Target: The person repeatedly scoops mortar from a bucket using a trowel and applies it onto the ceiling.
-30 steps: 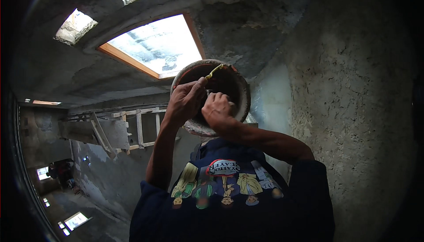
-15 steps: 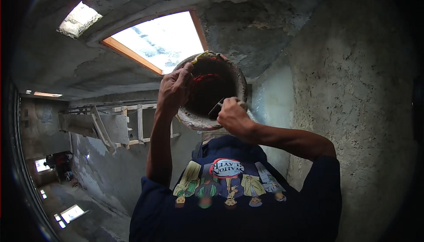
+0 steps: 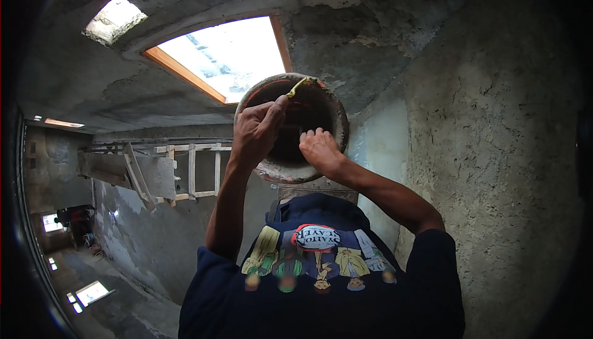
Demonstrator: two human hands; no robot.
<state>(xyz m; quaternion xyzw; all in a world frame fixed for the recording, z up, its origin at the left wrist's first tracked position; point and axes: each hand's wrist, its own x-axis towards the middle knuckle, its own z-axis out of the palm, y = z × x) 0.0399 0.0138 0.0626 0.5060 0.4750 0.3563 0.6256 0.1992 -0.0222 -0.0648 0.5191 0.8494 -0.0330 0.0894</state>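
So left hand [image 3: 258,127] is pinching a yellow cord [image 3: 296,87], jutting above it. Right hand [image 3: 320,152] is showing its back, can't tell its grip.

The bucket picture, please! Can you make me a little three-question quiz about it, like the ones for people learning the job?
1. Which hand pinches the yellow strip?
2. True or false: the bucket has a square opening.
3. What colour is the window frame beyond the bucket?
A) blue
B) orange-brown
C) green

Key:
1. The left hand, with its fingertips.
2. False. The opening is round.
3. B
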